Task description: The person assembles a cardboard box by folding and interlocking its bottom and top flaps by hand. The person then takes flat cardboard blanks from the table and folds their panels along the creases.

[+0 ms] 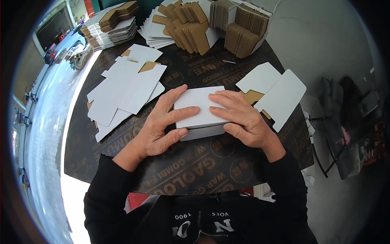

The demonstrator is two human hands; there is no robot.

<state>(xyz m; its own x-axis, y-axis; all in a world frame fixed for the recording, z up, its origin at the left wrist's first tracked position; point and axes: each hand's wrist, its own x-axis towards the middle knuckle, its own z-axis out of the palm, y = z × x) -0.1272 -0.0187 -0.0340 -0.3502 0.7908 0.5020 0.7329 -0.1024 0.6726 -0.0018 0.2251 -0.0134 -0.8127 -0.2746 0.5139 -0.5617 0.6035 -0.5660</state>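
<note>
A folded white cardboard box [202,99] sits on the dark tabletop in front of me, its lid lying over the top with a narrow gap along the front edge. My left hand [164,122] grips the box's left side, one finger over the lid and the thumb at the front corner. From the right, my right hand [243,118] holds it with fingers across the lid and the thumb low by the front edge. Flat white box blanks [126,87] lie to the left, and another flat blank [280,95] lies just right of my right hand.
Along the back of the dark plywood table [178,166] stand a pile of flat cardboard [111,26], a fanned stack [187,28] and a bound bundle [243,30]. A black chair [337,122] stands beyond the right edge. Bright floor [48,122] runs along the left.
</note>
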